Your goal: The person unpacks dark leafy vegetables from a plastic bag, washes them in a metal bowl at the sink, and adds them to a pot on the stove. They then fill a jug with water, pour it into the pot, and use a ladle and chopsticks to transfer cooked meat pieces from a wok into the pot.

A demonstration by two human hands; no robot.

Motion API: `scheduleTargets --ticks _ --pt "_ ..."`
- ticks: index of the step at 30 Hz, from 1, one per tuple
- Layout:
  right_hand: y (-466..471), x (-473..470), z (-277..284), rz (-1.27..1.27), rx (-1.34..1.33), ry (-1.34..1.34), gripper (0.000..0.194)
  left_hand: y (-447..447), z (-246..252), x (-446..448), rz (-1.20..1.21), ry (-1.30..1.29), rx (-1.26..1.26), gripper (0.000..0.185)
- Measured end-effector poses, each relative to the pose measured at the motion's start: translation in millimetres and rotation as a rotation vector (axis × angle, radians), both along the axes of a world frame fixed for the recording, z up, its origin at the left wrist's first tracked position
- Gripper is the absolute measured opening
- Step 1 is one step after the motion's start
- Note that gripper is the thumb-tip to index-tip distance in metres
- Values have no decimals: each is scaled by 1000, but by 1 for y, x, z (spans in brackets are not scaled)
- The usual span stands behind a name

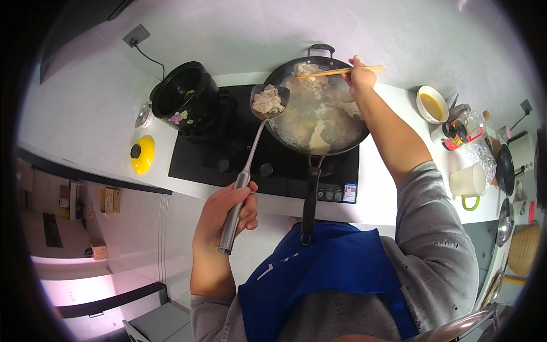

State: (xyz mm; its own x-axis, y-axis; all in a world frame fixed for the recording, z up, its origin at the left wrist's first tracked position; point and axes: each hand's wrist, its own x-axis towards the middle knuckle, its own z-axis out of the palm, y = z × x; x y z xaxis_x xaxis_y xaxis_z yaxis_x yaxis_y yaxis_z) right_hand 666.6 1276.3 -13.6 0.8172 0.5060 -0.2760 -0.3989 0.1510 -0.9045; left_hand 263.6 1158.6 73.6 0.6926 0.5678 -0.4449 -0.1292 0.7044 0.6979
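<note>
My left hand [233, 211] grips the metal handle of a cooking spatula [253, 147], whose blade carries pieces of pale meat [268, 100] beside the wok's left rim. My right hand [361, 77] holds wooden chopsticks [333, 72], their tips over meat [314, 83] at the far side of the wok [280, 147]. Steaming, cloudy liquid and more pale pieces [319, 137] fill the wok, which sits on a black glass hob [205, 160]. Its long black handle [311, 192] points toward my blue apron [324, 265].
A black flowered pot [188, 117] stands on the hob's left side, with a yellow lid [142, 154] on the counter nearby. To the right are a bowl of yellowish liquid [431, 106], bottles [457, 137], a green-handled white container [468, 179] and a pan [505, 169].
</note>
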Motion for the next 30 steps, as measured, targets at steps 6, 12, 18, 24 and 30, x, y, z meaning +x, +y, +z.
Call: scheduleTargets --ticks 6,12,18,24,30 --pt "-13 22 17 -65 76 28 29 -1 1 14 -24 8 -4 23" --pt "-21 29 36 -72 143 -63 26 1 1 17 -9 -26 -37 23" --pt "23 -26 108 77 330 -135 30 39 23 -29 -29 -65 -55 23" --pt "118 -153 154 77 337 -177 30 107 55 -111 8 -40 54 21" --pt "201 -257 140 8 199 -262 28 207 49 -184 -30 -3 62 15"
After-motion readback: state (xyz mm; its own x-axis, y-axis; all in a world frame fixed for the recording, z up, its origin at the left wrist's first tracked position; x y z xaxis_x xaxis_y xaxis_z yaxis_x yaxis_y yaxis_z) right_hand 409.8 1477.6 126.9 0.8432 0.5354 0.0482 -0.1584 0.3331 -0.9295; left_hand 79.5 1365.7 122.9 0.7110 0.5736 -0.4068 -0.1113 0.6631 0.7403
